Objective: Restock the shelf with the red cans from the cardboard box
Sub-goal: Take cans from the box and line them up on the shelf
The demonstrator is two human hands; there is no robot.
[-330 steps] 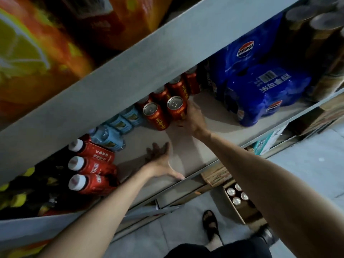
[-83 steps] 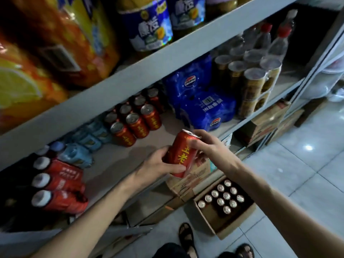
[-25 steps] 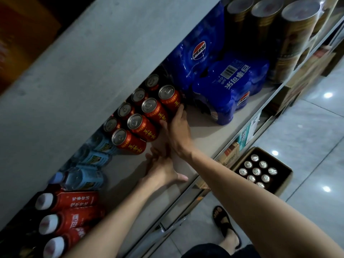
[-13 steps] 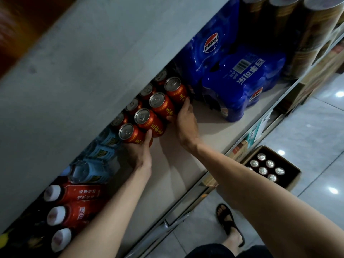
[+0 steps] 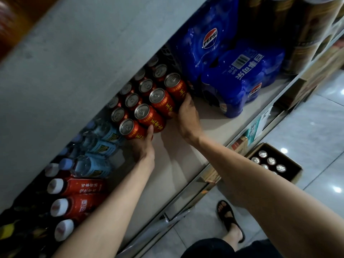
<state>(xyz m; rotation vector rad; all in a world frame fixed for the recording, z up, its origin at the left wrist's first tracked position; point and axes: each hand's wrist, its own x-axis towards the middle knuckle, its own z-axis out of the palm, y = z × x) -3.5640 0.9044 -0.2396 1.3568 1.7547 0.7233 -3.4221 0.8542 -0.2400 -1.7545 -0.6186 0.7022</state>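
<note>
Our left hand and right hand reach onto the shelf, a pale board under a grey upper shelf, above a tiled floor. The red cans stand in rows just beyond our fingertips. The right fingers lie straight and together against the two right-hand front cans. The left thumb rests on the nearest can; the other left fingers are hidden, so we cannot tell how they lie. Blue packs sit just right of the right fingers, and water bottles sit left of the left hand. Behind our wrists, open board runs to the front edge. The cardboard box sits on the floor, well behind the right fingers, with more cans inside.
</note>
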